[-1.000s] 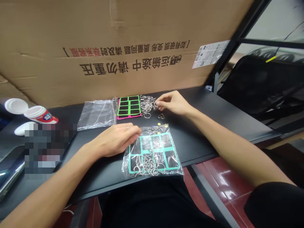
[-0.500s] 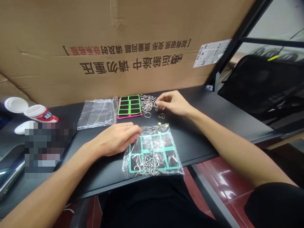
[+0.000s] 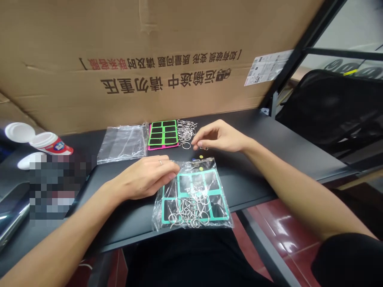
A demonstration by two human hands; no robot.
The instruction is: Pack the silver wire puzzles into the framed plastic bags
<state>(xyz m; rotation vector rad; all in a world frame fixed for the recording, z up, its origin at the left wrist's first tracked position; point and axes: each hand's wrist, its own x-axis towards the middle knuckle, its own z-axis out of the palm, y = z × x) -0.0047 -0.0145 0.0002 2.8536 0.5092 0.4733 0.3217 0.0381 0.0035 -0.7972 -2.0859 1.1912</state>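
Filled bag (image 3: 194, 191) | left hand (image 3: 146, 177) pinching far-left corner | right hand (image 3: 223, 136) beyond

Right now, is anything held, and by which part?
Left hand pinches the teal-card bag near its upper-left corner. Right hand is by the metal pieces; can't tell whether it holds one.

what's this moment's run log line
left hand: holds clear bag | right hand: over desk, grip unclear | metal pieces: in bag and beside green card
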